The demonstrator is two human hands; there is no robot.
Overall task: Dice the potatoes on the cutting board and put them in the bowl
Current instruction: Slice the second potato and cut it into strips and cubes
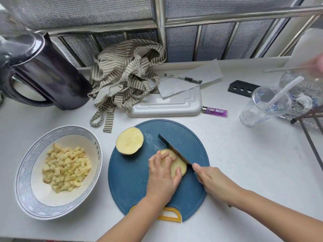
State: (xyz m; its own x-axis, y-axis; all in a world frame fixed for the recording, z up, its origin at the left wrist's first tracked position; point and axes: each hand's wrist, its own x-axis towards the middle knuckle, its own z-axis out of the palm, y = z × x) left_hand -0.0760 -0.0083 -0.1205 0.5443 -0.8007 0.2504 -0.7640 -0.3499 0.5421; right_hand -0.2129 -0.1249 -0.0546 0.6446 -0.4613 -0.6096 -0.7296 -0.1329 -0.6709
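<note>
Slicing: right hand [211, 180] grips the knife [174, 149], its blade set across a potato half [178, 167] mid cutting board [131, 180].
Steadying: left hand [161, 172] curls over that half, holding it down.
Waiting: second half [129, 140], cut face up, at the board's far-left edge.
Done: bowl [24, 180], left of the board, holds a heap of dice [66, 168].
Remaining: apparently both halves to dice and transfer.

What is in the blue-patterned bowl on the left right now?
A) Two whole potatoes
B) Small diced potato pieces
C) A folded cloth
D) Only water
B: the bowl holds a heap of small pale potato cubes, while the left hand holds a potato half on the cutting board and the right hand grips the knife over it.
</note>
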